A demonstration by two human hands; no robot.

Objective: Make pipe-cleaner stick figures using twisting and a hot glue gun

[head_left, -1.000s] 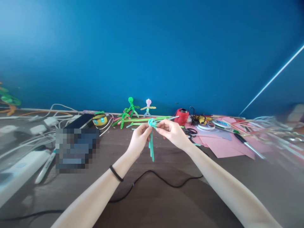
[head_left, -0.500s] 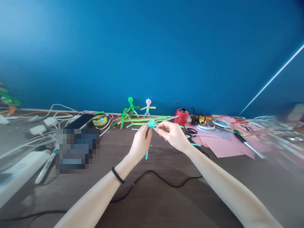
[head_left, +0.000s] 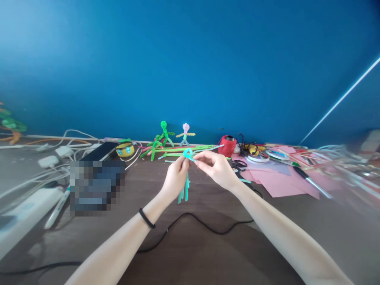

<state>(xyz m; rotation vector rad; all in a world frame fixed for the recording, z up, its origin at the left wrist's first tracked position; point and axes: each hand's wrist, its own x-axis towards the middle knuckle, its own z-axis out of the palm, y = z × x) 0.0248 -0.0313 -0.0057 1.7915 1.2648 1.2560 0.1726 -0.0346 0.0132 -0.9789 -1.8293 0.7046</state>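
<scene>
Turquoise pipe cleaners, coiled into a small round loop at the top, are between my two hands. My left hand pinches them just under the coil, and several loose ends dangle below its fingers. With thumb and forefinger, my right hand grips one end to the right of the coil. Behind the hands stand a green pipe-cleaner figure and a pink-headed figure. Green pipe cleaners lie beside them, partly hidden by the hands.
A red thread spool, black-handled scissors, tape rolls and pink paper lie to the right. Leftward are a yellow roll, a blurred-out dark object, a marker and a power strip. A black cable crosses the front.
The turquoise coil has turned in my left hand, its round loop now showing more openly. More loose ends hang visibly below that hand. Both hands stay in nearly the same place.
</scene>
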